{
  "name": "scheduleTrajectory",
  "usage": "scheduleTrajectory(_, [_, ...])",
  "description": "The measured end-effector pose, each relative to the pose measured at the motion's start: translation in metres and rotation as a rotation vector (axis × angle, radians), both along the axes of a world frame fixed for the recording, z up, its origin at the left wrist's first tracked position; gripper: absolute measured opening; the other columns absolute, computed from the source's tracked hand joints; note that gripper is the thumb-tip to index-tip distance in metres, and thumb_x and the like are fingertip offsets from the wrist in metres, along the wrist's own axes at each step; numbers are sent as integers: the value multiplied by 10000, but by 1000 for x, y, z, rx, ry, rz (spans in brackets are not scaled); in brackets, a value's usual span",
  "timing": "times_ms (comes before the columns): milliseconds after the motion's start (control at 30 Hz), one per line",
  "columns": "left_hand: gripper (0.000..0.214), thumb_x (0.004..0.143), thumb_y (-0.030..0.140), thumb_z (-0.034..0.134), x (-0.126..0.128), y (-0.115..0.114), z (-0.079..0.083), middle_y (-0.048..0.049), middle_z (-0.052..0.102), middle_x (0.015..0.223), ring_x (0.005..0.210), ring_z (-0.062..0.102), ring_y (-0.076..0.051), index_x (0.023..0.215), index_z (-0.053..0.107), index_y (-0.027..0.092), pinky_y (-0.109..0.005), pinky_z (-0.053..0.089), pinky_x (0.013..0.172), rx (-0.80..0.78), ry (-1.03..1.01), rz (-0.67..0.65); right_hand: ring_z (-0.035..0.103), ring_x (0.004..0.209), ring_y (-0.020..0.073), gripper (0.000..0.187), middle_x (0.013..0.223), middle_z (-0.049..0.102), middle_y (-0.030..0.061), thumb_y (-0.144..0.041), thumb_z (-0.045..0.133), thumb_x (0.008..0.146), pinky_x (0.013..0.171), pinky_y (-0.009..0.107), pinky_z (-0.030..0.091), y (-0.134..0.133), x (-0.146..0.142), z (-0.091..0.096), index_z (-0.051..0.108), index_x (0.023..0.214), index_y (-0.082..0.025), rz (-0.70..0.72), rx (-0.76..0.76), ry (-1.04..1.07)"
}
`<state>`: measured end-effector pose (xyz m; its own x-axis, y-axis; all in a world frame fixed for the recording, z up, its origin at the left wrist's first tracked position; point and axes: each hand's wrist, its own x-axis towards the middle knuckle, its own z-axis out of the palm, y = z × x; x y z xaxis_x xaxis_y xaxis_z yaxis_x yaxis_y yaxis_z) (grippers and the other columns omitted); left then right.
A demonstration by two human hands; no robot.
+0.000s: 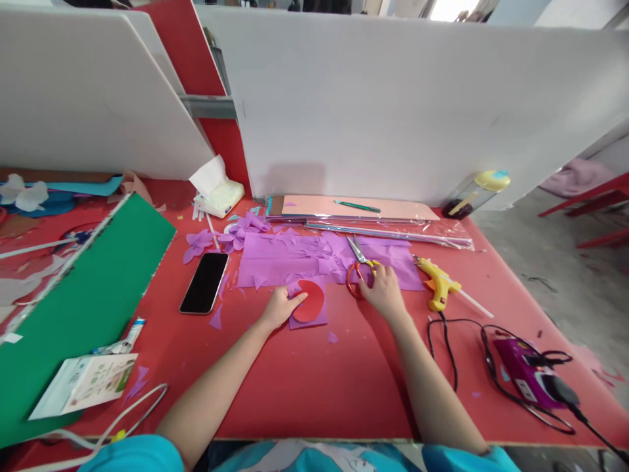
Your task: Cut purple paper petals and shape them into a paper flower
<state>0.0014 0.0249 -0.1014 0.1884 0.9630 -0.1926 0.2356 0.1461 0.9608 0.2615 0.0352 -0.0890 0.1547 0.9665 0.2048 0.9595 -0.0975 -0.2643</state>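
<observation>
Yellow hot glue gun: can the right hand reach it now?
Likely yes: only flat purple paper and red tabletop appear between the right hand and the hot glue gun, though that hand touches the scissors.

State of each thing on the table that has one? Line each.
Scissors: blades slightly apart, right hand at handles
Red paper disc: on purple paper, thumb of left hand on it
Phone: screen dark
Glue gun: lying down, glue stick protruding
Tissue pack: open, tissue sticking out
Jar: yellow lid on
Power strip: plug inserted
</observation>
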Motion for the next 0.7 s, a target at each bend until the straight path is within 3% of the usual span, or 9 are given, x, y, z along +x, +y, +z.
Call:
scheduleTrajectory(133, [285,688,348,611,0,0,0,-57,688,758,700,609,-183,821,667,102,-289,464,680,-1,7,-1,501,941,349,408,982,504,209,-175,493,664,771,462,380,5,-32,6,474,1056,-65,-175,-133,-62])
scheduleTrajectory(267, [304,688,346,613,0,1,1,-61,691,796,718,613,-183,865,668,105,-288,467,686,-5,-8,-8,509,952,387,455,991,503,230,-185,516,637,720,451,397,11,-35,11,444,1069,-62,-250,-217,-47])
scheduleTrajectory(500, [271,676,325,633,1,2,2,-70,697,814,726,626,-186,837,667,108,-294,479,682,-32,-74,3,576,848,272,395,910,534,144,-247,516,671,714,342,416,11,-20,16,422,1030,-111,-221,-273,60])
scheduleTrajectory(600, [267,670,314,640,2,5,4,-82,700,840,737,635,-188,837,664,108,-299,489,690,-42,-119,26,559,885,275,417,934,532,130,-289,530,655,737,353,411,7,-16,20,406,1021,-133,-235,-220,165])
scheduleTrajectory(700, [283,662,318,646,1,9,10,-80,701,850,747,640,-183,854,661,110,-299,495,705,-30,-167,56,522,934,300,484,927,538,110,-336,588,575,746,370,397,2,-15,23,402,984,-156,-282,-72,495])
